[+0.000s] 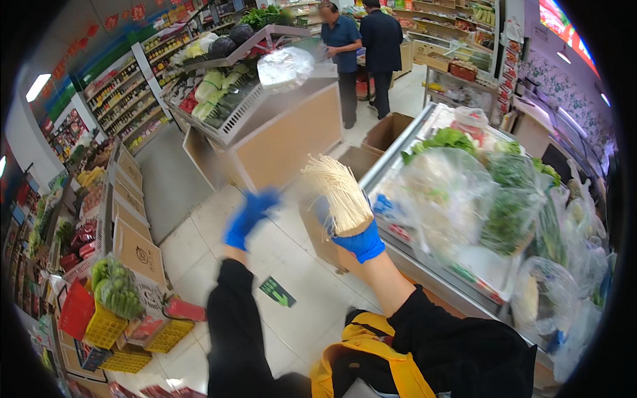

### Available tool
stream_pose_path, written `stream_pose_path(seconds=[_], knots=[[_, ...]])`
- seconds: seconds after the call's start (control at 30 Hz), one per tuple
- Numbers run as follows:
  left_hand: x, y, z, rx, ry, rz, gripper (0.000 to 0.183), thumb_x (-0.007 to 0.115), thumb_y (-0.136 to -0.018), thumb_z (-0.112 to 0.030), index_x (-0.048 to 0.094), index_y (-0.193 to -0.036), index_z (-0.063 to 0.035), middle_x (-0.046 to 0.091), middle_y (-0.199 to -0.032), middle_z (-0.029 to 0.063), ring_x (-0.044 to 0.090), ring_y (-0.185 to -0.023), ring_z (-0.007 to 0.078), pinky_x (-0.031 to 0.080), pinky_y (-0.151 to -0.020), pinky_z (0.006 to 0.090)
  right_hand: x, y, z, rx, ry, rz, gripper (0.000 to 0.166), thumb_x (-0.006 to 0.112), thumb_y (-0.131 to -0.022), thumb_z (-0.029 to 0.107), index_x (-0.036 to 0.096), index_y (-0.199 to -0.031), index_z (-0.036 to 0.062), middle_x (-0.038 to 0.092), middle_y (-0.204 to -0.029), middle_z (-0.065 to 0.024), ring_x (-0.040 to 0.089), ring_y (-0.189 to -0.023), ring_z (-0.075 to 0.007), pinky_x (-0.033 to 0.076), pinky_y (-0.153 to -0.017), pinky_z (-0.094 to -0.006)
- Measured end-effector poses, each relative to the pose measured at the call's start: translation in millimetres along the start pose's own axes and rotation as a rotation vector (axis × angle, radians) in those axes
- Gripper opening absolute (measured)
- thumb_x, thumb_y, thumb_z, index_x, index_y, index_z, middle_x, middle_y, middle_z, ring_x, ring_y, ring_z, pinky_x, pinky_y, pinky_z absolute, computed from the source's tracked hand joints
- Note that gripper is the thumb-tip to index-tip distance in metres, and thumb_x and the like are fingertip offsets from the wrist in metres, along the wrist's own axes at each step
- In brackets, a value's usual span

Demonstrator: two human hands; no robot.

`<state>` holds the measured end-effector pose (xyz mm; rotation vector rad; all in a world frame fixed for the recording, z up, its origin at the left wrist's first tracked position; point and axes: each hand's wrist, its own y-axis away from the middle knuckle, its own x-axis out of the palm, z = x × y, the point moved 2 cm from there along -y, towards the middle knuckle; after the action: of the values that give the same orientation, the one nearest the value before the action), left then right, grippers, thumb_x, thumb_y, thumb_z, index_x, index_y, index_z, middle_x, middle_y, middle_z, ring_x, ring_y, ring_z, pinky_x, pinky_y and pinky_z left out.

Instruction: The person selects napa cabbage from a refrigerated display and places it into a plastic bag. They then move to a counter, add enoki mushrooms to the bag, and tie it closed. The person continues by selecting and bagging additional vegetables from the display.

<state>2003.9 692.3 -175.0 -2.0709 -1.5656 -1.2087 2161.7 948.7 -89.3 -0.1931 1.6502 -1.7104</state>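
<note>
A bundle of enoki mushrooms (343, 199) rests in my right hand (361, 241), which wears a blue glove and grips it around the root end. My left hand (251, 214), gloved in blue too and blurred, is raised to the left of the bundle, apart from it; nothing shows in it. Below and between the hands lies the tiled floor with a green arrow sticker (277, 292). Right of the bundle, clear plastic bags of vegetables (440, 199) and leafy greens (510, 214) lie on a refrigerated counter.
Cardboard boxes (388, 132) stand beside the counter's edge (398, 147). Ahead is a vegetable stand (288, 144) with cabbages and a plastic-wrapped item on top. Two people (380, 49) stand beyond it. At left are yellow crates (104, 326), a red fire extinguisher (184, 309) and produce shelves.
</note>
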Motion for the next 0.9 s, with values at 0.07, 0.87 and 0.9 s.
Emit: stream_pose_path(seconds=[0.07,0.87,0.9], knots=[[5.9,-24.3,61.5,-0.153,0.021,0.152,0.047,0.038,-0.093,-0.034,0.041,-0.127,-0.0014,0.051,-0.123,0.0123,0.051,-0.110,0.0264,0.041,-0.094,0.0403,40.2,-14.4,-15.3,-0.048,-0.013,-0.037,0.046,0.056,-0.074,0.012,0.053,-0.119,0.0039,0.055,-0.119,-0.0141,0.050,-0.112,-0.0305,0.038,-0.097,-0.0396],[65.9,-443.1,8.1,-0.382,-0.116,0.289,0.048,0.059,-0.081,-0.015,0.043,-0.125,-0.0049,0.051,-0.119,0.0104,0.050,-0.111,0.0246,0.041,-0.097,0.0388,327.2,4.7,-260.8,1.774,-1.518,-0.403,0.030,0.048,-0.091,0.039,0.054,-0.081,0.0108,0.045,-0.059,0.0010,0.041,-0.049,-0.0097,0.035,-0.045,-0.0206],[68.6,-457.2,5.3,-0.393,-0.104,0.287,0.049,0.060,-0.081,-0.014,0.042,-0.126,-0.0048,0.051,-0.120,0.0103,0.050,-0.111,0.0243,0.041,-0.097,0.0384,326.2,-1.5,-265.4,1.753,-1.351,-0.391,0.032,0.046,-0.092,0.037,0.051,-0.073,0.0116,0.038,-0.054,0.0026,0.035,-0.046,-0.0086,0.030,-0.043,-0.0203]])
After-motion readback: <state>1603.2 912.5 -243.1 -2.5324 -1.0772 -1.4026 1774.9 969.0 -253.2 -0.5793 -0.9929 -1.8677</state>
